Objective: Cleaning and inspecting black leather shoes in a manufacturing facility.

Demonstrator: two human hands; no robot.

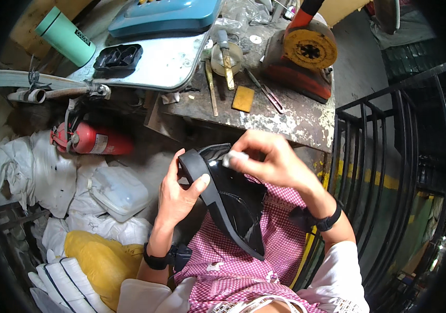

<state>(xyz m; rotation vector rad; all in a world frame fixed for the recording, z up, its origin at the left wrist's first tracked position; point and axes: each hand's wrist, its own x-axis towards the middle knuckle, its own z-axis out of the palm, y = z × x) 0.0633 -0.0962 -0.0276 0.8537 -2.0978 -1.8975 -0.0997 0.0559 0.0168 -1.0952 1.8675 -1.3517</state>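
A glossy black shoe (238,203) is held tilted above my lap, its dark grey sole (217,206) turned to the left. My left hand (177,194) grips it by the heel (194,166), with the thumb pressed on the heel's side and the fingers behind. In my right hand (270,156), a small white wad of cloth or cotton (233,157) is pinched between thumb and fingers. The wad is at the shoe's back part, close to the shiny upper; whether it touches I cannot tell. A checked pink apron (217,245) lies under the shoe.
Ahead, a worn bench (301,122) bears a yellow block (243,99), tweezers (272,98), a brush (226,62) on a round tub and a red machine (298,68). Black railings (384,146) stand right. Left are a fire extinguisher (95,140), white sacks (51,177) and a yellow bag (100,261).
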